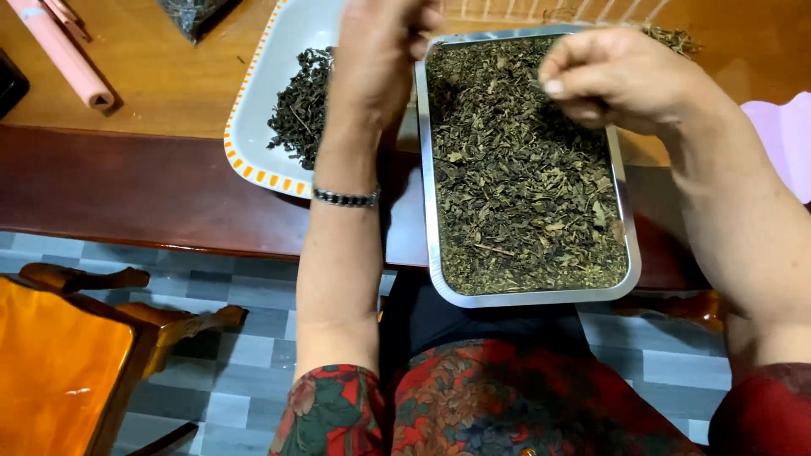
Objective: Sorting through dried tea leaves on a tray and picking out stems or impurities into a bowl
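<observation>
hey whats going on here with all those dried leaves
A seated person is working over a metal tray filled with dried green leaves; its near end juts out past the wooden table. The right hand hovers over the tray's far end, fingers pinched together. The left hand, a beaded bracelet on its wrist, is raised between the tray and a white plate with an orange-checked rim, which holds a smaller pile of darker leaves. Whether either hand holds leaves can't be told.

Silver tray [433,211] w/ dark green leaves [524,169]; white plate [253,127], orange-checked rim; red floral sleeves [325,414].
</observation>
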